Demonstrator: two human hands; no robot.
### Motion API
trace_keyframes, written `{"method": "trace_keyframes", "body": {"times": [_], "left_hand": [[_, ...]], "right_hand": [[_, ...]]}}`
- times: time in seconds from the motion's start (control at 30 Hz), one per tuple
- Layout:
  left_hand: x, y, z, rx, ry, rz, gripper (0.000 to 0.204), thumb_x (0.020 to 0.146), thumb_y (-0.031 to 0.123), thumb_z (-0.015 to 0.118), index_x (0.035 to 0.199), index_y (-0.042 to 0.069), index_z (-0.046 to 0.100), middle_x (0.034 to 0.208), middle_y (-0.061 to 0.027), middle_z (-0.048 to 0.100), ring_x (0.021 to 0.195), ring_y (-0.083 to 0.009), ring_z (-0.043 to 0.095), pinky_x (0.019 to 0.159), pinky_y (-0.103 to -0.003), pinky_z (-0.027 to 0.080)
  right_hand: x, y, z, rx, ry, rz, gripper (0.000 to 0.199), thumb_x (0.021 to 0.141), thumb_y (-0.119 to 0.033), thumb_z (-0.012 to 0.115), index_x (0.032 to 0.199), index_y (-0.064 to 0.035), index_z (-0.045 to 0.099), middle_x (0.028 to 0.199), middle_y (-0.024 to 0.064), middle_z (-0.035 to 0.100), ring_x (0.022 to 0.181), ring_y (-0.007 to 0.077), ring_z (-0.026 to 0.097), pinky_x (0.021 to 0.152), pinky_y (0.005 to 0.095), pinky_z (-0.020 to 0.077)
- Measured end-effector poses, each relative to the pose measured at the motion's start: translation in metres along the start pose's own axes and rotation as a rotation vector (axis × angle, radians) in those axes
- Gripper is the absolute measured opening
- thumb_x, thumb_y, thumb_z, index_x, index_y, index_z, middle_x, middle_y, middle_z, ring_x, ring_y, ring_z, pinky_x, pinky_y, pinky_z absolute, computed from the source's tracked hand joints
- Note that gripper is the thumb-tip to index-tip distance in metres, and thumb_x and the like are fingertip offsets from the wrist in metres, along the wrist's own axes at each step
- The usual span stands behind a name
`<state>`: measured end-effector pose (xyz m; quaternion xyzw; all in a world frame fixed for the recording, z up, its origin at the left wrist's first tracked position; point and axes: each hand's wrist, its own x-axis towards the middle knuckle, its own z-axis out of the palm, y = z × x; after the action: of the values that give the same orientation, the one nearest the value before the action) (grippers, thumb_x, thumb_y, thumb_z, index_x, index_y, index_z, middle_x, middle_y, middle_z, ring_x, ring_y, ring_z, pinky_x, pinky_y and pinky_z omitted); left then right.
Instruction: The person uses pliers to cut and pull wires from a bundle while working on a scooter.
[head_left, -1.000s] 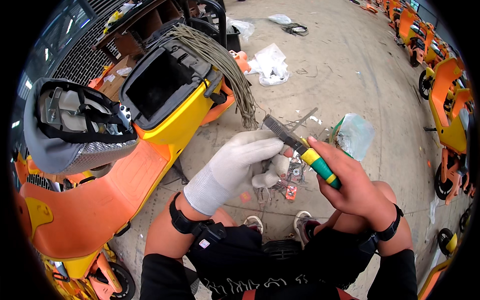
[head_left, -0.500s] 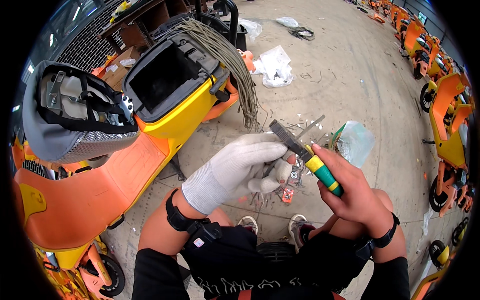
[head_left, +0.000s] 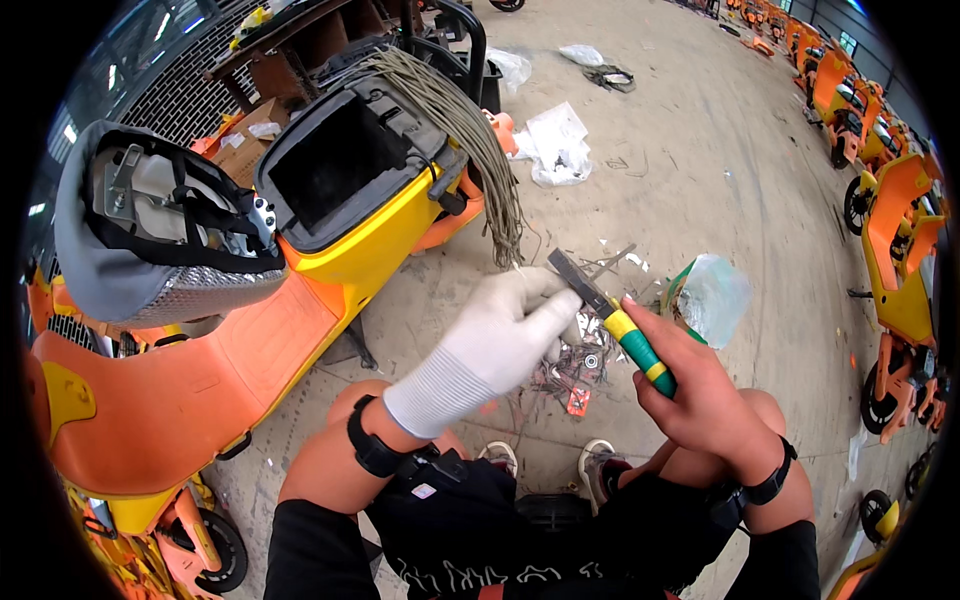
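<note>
My right hand (head_left: 690,390), bare, is closed round the green-and-yellow handle of a file (head_left: 638,350). The file's dark, flat metal blade points up and to the left. Just left of the blade, my left hand (head_left: 505,330) wears a pale knit glove with its fingers curled and thumb pressed in. What those fingers hold, if anything, is hidden. Below both hands, a pile of small metal scraps (head_left: 560,385) lies on the floor with a small red piece (head_left: 578,401). A thin dark strip (head_left: 615,262) shows beyond the file blade.
At left stands an orange-and-yellow scooter (head_left: 230,350) with an open black storage box (head_left: 335,170). A bundle of grey-green cord (head_left: 480,160) hangs over its side. A clear plastic bag (head_left: 712,300) lies right of the scraps, a white bag (head_left: 555,145) farther off. More scooters (head_left: 885,240) line the right side.
My left hand has turned over so its back shows, and its fingers have drawn in beside the blade. The file has shifted slightly left and down.
</note>
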<state>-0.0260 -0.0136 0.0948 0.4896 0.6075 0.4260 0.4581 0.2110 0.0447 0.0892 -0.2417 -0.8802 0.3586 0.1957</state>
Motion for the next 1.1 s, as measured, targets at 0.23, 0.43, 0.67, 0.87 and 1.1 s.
{"method": "trace_keyframes", "body": {"times": [0.23, 0.43, 0.67, 0.87, 1.1], "left_hand": [[0.006, -0.016, 0.018, 0.592, 0.357, 0.547, 0.012, 0.094, 0.012, 0.065, 0.1, 0.002, 0.069, 0.079, -0.0127, 0.069, 0.075, -0.0291, 0.071, 0.065, -0.036, 0.054], [0.019, -0.046, 0.024, 0.981, 0.385, 0.753, 0.019, 0.085, 0.009, 0.066, 0.103, 0.001, 0.064, 0.078, -0.0073, 0.064, 0.072, -0.025, 0.067, 0.063, -0.036, 0.054], [0.019, -0.048, 0.029, 1.231, 0.228, 0.855, 0.029, 0.08, 0.008, 0.062, 0.108, 0.001, 0.06, 0.081, -0.0039, 0.059, 0.072, -0.0208, 0.061, 0.062, -0.034, 0.05], [0.016, -0.038, 0.024, 0.905, 0.284, 0.64, 0.017, 0.092, 0.011, 0.064, 0.107, 0.005, 0.065, 0.08, -0.0079, 0.066, 0.075, -0.026, 0.068, 0.067, -0.036, 0.054], [0.014, -0.009, 0.005, -0.004, -0.032, 0.052, 0.026, 0.102, 0.021, 0.058, 0.111, -0.004, 0.062, 0.086, -0.0049, 0.066, 0.073, -0.0103, 0.064, 0.066, -0.025, 0.052]], "right_hand": [[-0.002, -0.004, 0.005, 0.222, -0.046, 0.183, 0.074, 0.087, 0.0, 0.061, 0.155, -0.0033, 0.033, 0.132, 0.0262, 0.059, 0.117, 0.0408, 0.061, 0.098, 0.0386, 0.0487], [0.001, -0.005, 0.007, 0.318, -0.164, 0.401, 0.073, 0.09, 0.004, 0.06, 0.156, -0.0045, 0.031, 0.115, 0.0102, 0.064, 0.106, 0.0193, 0.064, 0.085, 0.0313, 0.0528], [-0.005, -0.001, -0.005, 0.715, -0.258, 0.607, 0.073, 0.089, 0.009, 0.06, 0.155, -0.0018, 0.031, 0.121, 0.0102, 0.059, 0.109, 0.0198, 0.065, 0.079, 0.0317, 0.0554], [-0.002, -0.004, -0.008, 0.564, -0.217, 0.447, 0.069, 0.089, 0.005, 0.06, 0.154, -0.0034, 0.038, 0.117, 0.0089, 0.061, 0.106, 0.0174, 0.062, 0.085, 0.03, 0.0516], [-0.007, -0.006, -0.008, 0.651, -0.166, 0.387, 0.074, 0.087, 0.012, 0.056, 0.156, -0.0046, 0.036, 0.124, 0.0101, 0.064, 0.112, 0.0155, 0.06, 0.086, 0.0283, 0.0505]]}}
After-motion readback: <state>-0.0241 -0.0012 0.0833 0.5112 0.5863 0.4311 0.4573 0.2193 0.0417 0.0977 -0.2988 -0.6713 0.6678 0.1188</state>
